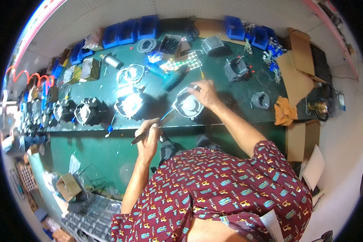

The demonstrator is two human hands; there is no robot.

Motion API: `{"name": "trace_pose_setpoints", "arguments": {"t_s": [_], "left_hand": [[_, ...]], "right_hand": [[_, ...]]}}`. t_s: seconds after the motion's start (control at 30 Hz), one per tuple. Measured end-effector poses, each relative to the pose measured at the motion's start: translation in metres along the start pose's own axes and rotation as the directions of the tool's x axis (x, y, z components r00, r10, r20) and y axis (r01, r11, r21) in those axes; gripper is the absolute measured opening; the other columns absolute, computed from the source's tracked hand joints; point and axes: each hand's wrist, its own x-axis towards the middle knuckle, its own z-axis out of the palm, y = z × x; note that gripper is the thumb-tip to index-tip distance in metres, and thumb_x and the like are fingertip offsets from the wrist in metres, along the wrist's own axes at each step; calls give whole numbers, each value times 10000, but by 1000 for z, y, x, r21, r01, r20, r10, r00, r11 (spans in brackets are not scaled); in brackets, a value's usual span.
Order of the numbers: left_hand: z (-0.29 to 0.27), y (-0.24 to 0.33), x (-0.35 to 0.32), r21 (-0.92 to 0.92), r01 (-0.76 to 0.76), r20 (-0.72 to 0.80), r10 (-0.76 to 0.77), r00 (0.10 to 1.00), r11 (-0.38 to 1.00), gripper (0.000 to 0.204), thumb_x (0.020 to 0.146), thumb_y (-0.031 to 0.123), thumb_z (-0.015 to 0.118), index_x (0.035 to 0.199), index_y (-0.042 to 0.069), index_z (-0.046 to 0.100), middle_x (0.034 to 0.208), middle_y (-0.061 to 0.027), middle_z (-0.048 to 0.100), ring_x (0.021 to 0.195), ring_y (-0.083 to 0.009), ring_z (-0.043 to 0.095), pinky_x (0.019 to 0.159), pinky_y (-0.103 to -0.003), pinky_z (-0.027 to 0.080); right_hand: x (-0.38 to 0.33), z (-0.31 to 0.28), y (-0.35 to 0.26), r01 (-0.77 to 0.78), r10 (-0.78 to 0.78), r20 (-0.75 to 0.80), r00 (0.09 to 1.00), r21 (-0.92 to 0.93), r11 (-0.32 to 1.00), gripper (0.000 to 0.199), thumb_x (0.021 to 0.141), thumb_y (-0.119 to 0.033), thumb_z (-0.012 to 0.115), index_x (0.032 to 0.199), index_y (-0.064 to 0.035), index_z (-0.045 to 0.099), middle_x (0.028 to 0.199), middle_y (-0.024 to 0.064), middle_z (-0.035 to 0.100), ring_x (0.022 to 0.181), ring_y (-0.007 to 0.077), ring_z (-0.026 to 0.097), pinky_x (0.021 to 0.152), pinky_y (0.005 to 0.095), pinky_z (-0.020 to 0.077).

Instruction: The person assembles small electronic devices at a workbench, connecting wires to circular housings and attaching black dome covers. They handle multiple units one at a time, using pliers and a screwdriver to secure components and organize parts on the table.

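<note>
A round metal housing [188,106] with a pale inside lies near the front edge of the green bench. My right hand [205,94] is closed at its upper right rim, thumb and fingers bent over it. My left hand [149,136] is closed around a dark, flat, tapered tool [138,138], its kind unclear. From the left fingers a thin blue lead [167,115] runs to the housing's lower left side. Just above the housing lies a teal cordless drill [168,78]. Left of it sits a brightly lit similar housing [129,105] with a lead hanging over the bench edge.
More housings [83,112] stand along the bench's left. Blue bins [127,32] line the back. A sheet of round stickers [184,62], a dark finned housing [236,68] and a grey ring-shaped part [260,100] lie about. At the right are an orange cloth [286,110] and cardboard [295,76].
</note>
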Motion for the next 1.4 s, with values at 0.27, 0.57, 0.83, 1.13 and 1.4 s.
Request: {"name": "trace_pose_setpoints", "arguments": {"t_s": [0.27, 0.57, 0.83, 1.13, 1.4], "left_hand": [[63, -8, 8, 249, 37, -170, 6, 985, 968, 206, 989, 124, 552, 1029, -32, 679, 675, -20, 585, 574, -73, 499, 518, -240, 396], [61, -9, 62, 598, 0, -41, 31, 999, 802, 269, 882, 161, 525, 858, -62, 672, 771, -232, 666, 700, -347, 663, 671, -439, 516], [48, 3, 105, 650, 138, 42, -216, 976, 747, 255, 856, 157, 538, 779, -59, 650, 729, -265, 631, 656, -388, 629, 640, -462, 495], [61, -31, 63, 762, -326, 134, 356, 925, 560, 238, 916, 120, 500, 841, -40, 659, 656, -136, 620, 583, -200, 565, 567, -367, 464], [70, -9, 66, 625, -23, -74, 89, 993, 780, 239, 914, 124, 527, 849, -47, 680, 639, -96, 622, 578, -146, 551, 551, -341, 458]], "right_hand": [[-9, 5, -3, 84, -76, -132, 988, 64, 994, 387, 815, -401, 768, 991, -56, 767, 1143, 199, 692, 1151, 354, 588, 1005, 451, 440], [-5, 5, 2, 50, -44, -25, 999, 350, 936, 385, 869, -314, 726, 1057, 23, 711, 1087, 218, 708, 1065, 378, 646, 970, 447, 474], [-8, 6, -5, 16, -16, -1, 1000, 316, 949, 384, 873, -328, 720, 1071, 1, 718, 1048, 212, 715, 1041, 386, 631, 962, 455, 464], [-11, 12, -12, -31, 38, -14, 999, 332, 943, 317, 835, -287, 758, 1022, -33, 722, 991, 209, 702, 1017, 390, 613, 910, 464, 488], [-7, 14, -4, -74, 62, 55, 997, 259, 963, 366, 861, -376, 718, 1041, -57, 708, 1072, 175, 710, 1048, 380, 609, 938, 452, 490]]}}
